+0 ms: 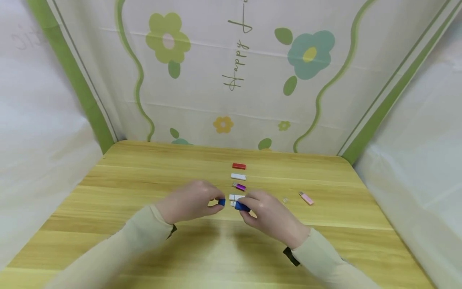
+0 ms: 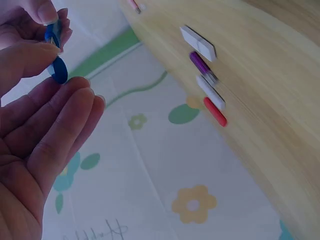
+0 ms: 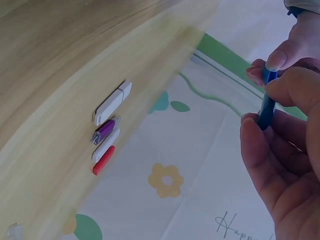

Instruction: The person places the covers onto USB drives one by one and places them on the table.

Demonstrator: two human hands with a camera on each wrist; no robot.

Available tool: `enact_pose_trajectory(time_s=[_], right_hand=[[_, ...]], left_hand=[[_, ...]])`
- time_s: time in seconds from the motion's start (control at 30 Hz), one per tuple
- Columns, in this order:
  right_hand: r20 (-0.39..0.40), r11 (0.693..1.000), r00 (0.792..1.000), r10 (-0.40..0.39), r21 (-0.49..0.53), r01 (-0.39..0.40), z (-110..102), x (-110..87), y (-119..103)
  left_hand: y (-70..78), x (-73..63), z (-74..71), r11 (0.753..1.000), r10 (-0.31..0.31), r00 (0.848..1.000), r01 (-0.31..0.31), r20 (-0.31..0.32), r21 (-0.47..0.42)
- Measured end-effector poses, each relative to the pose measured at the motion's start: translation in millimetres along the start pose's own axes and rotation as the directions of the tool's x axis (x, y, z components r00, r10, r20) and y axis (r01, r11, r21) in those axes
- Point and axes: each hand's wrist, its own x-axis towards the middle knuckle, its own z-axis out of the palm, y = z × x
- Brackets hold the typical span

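**A:** I've got the blue cap (image 1: 221,202) pinched in my left hand (image 1: 189,206), and my right hand (image 1: 268,214) is curled round the blue USB stick (image 1: 241,206); both sit just above the wooden table (image 1: 144,180), near its middle, with a small gap between cap and stick

**B:** How would you close it cleanly?

**A:** I'd judge it best to line the cap's mouth square with the metal plug, keep the stick level, and push straight, not at a tilt

**B:** Any boxes or trays?

**A:** None that I can see; the others lie bare on the table in a row: red stick (image 1: 239,166), white stick (image 1: 238,176), purple stick (image 1: 239,186), another white one (image 1: 235,197); a pink stick (image 1: 306,198) lies apart to the right
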Motion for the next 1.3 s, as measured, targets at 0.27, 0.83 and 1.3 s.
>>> enact_pose_trajectory(time_s=[0.27, 0.83, 1.3], right_hand=[[-0.017, 1.000, 1.000, 0.007, -0.007, -0.007, -9, -15.7, -6], [-0.054, 1.000, 0.998, 0.009, 0.017, -0.008, -12, -32.4, -10], [-0.121, 0.999, 0.993, 0.007, 0.041, -0.002, -15, -28.5, -12]], left_hand=[[17.2, 14.1, 9.5, 0.999, 0.000, 1.000, -0.001, 0.022, 0.045], [31.3, 24.1, 20.6, 0.998, 0.053, 0.998, -0.053, 0.022, 0.027], [29.7, 18.3, 25.0, 0.997, 0.062, 0.995, -0.066, -0.073, -0.049]])
